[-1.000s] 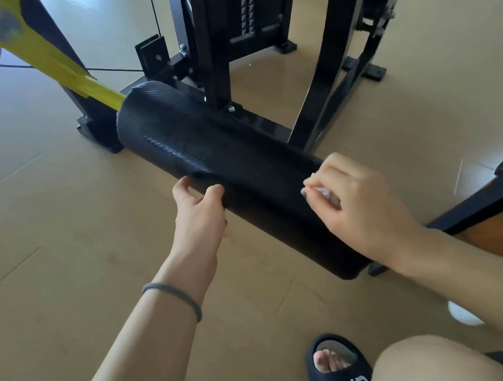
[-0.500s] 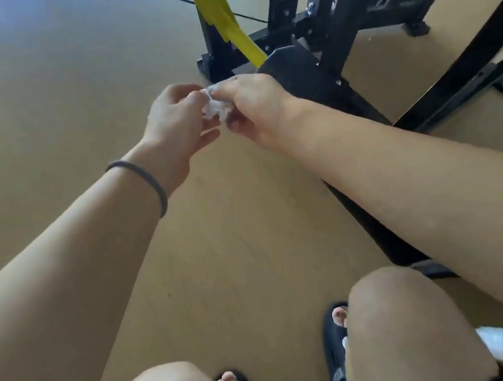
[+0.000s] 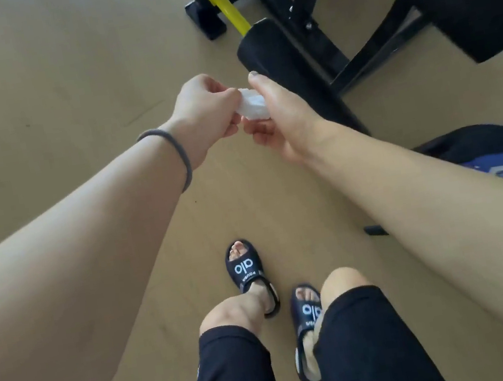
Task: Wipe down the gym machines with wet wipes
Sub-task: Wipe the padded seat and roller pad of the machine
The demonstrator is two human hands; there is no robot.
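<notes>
You are holding the wet wipe (image 3: 252, 106) up in the air between both hands, just in front of the near end of the black roller pad (image 3: 281, 63), with nothing touching the pad. Your left hand (image 3: 205, 109), to the left of the wipe, is pinching its left edge with curled fingers. Your right hand (image 3: 277, 110), to the right of the wipe, is curling round its other side, thumb on top and fingers underneath. The wipe is bunched into a small crumpled wad, so this looks like refolding. To do it well, try pulling the two edges apart until a flat, fresh face is showing, then tuck the used side inward before you go back to the pad. Keep both pinches light, since a damp sheet probably tears or wrings out when squeezed hard. To the right of the wipe, the roller pad is running away towards the yellow arm (image 3: 222, 7) of the machine. Below the wipe, your black slides (image 3: 246, 265) are showing "alo" in white lettering; the smaller word beneath it is too blurred to read
</notes>
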